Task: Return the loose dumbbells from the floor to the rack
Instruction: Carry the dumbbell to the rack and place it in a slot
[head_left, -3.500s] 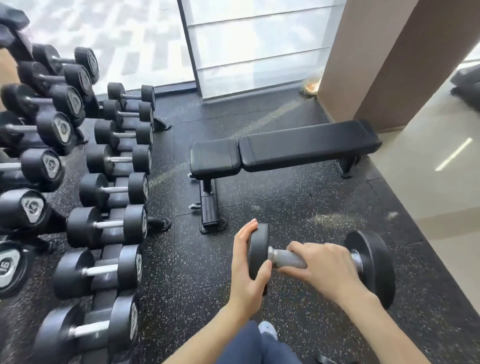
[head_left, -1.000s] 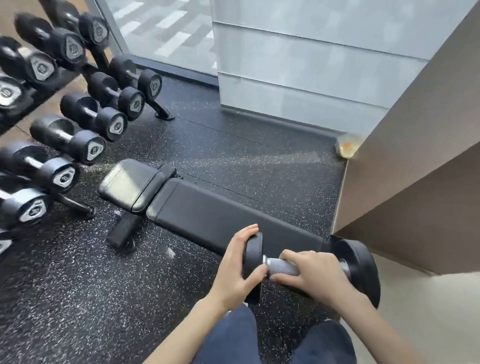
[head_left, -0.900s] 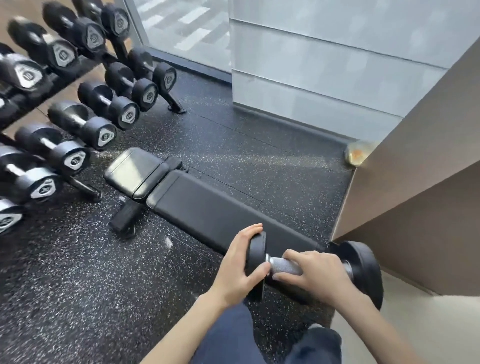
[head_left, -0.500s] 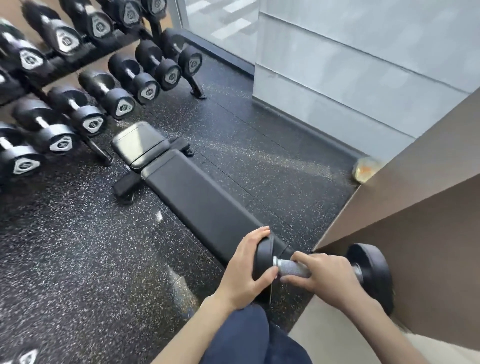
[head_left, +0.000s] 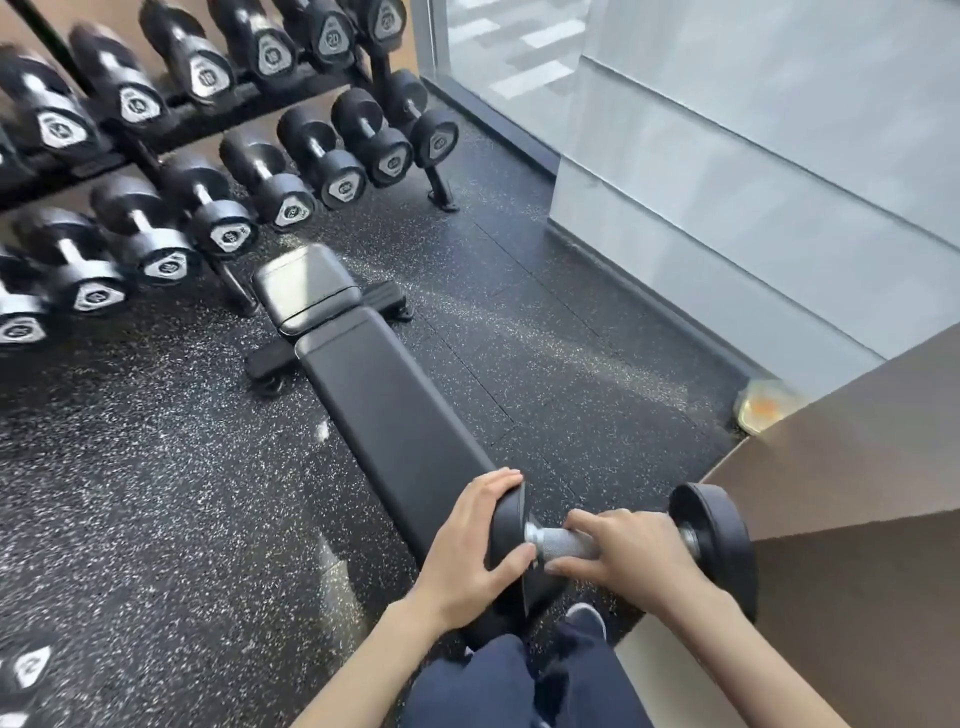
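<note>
Both hands carry one black dumbbell (head_left: 711, 540) in front of the body, above the near end of a flat black bench (head_left: 384, 395). Right hand (head_left: 631, 556) grips the knurled metal handle (head_left: 563, 545), fingers curled over it. Left hand (head_left: 470, 551) cups the dumbbell's left head, fingers over its top, thumb on the inner face. Bench lies on the speckled black rubber floor (head_left: 156, 493), running away toward the rack (head_left: 197, 111) at upper left. Rack holds two tiers of black dumbbells with silver end badges. Dark blue trousers (head_left: 493, 686) at bottom centre. Frosted glass wall (head_left: 753, 156) at right, brown column (head_left: 872, 519) beside it.
</note>
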